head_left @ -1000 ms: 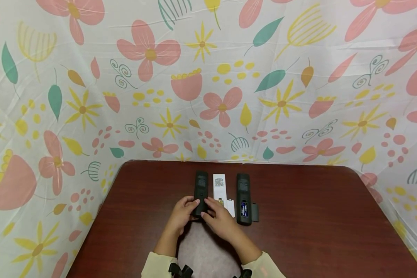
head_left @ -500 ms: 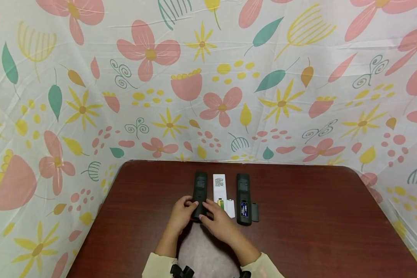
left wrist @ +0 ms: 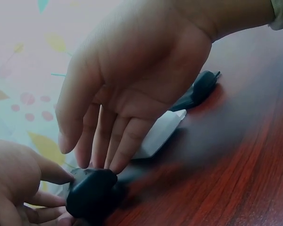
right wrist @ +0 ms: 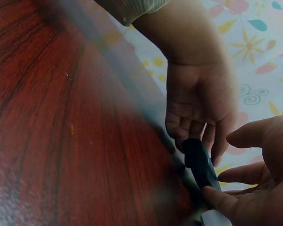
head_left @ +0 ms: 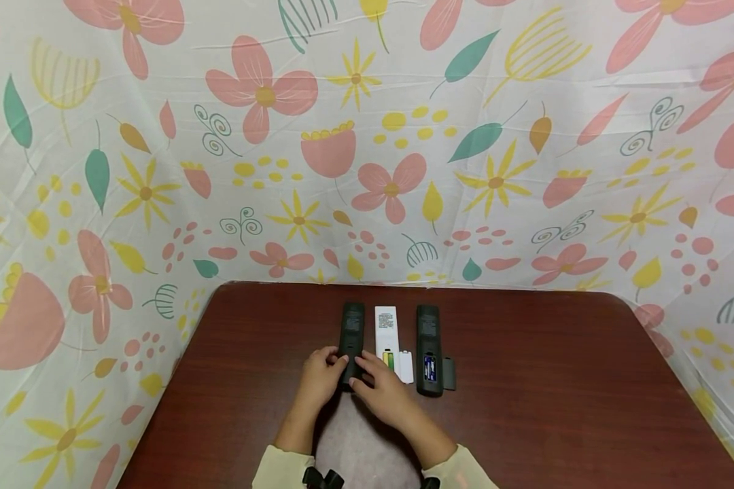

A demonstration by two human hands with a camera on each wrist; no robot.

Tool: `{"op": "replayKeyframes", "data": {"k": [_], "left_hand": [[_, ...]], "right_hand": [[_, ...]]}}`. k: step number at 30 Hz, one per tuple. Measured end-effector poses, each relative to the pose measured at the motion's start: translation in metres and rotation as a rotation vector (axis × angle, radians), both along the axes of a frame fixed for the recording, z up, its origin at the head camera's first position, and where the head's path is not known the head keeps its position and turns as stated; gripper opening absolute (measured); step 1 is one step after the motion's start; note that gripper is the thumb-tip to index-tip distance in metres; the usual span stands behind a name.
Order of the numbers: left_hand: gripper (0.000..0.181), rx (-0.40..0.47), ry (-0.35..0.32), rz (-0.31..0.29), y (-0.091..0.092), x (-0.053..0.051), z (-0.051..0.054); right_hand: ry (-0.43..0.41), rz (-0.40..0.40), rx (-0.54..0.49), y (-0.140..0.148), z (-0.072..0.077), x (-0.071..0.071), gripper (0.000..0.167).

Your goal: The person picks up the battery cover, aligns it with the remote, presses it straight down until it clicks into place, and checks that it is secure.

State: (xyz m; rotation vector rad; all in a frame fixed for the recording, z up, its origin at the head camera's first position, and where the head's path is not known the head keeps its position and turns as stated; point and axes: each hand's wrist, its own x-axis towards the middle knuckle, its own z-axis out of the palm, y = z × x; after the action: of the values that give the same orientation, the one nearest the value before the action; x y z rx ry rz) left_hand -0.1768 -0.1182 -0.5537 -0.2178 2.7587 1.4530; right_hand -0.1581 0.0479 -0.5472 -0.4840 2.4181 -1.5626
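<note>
The held remote (head_left: 353,331) looks black, perhaps charcoal, the table (head_left: 550,380) red-brown, the backdrop (head_left: 367,142) pink-and-yellow floral.

Table (head_left: 556,380): dark red-brown, rounded far corners; streaked wood grain and a pale sheen at lower left in the right wrist view. White cloth (head_left: 404,88) behind the far edge and along both sides, lightly creased. Print: pink flowers (head_left: 264,95), yellow star-shaped blooms (head_left: 495,183), green leaves (head_left: 472,56), thin dark spirals (head_left: 241,224), clustered dots.
</note>
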Motion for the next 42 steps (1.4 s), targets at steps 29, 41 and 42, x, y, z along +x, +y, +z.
{"op": "replayKeyframes", "data": {"k": [29, 41, 42], "left_hand": [[0.044, -0.083, 0.01, 0.02, 0.0033, -0.0009, -0.0051], [0.041, -0.058, 0.026, 0.052, 0.0045, -0.0018, -0.005], [0.04, -0.06, 0.032, 0.052, 0.0045, -0.0017, -0.0049]], "right_hand": [[0.033, 0.016, 0.08, -0.0047, -0.0043, 0.0047, 0.059], [0.039, -0.002, 0.102, -0.0052, -0.0037, 0.0054, 0.059], [0.044, -0.005, 0.108, -0.0054, -0.0035, 0.0054, 0.058]]}}
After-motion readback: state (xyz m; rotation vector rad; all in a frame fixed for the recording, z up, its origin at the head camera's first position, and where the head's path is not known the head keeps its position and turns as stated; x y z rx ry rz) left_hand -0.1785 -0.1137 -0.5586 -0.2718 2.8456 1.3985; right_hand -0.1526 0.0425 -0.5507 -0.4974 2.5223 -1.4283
